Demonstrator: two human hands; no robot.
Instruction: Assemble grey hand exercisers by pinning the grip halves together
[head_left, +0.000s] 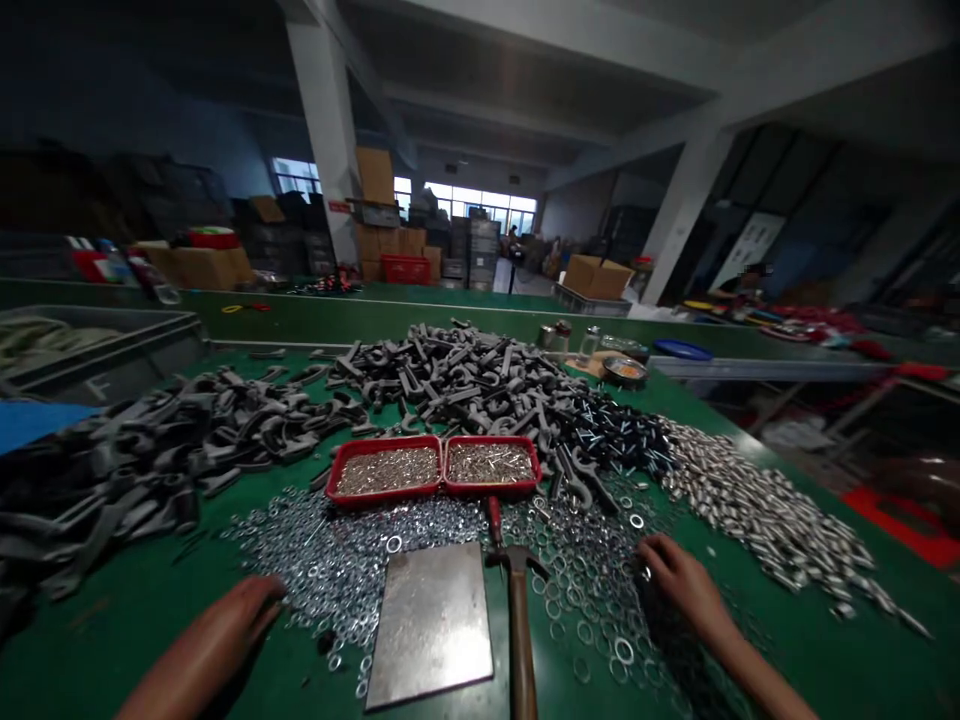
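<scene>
My left hand (244,612) is at the left edge of a heap of small silvery rings (300,560). Its fingers are bent together with the tips low by the rings; whatever they pinch is hidden. On the other side, my right hand (675,572) reaches down by a spread of larger thin washers (592,580) and dark small parts. Its fingers are curled in, and a tiny shiny bit shows at the tips, too small to name. Between the hands lie a flat steel plate (431,625) and a claw hammer (518,620) with a wooden handle.
Two red trays (330,487) of tiny metal pins stand behind the plate, near a red-handled tool (493,520). Grey cast hooked parts (465,375) are heaped behind. Black parts with screws (619,435) and metal cylinders (765,500) lie right. A grey crate (135,345) stands left.
</scene>
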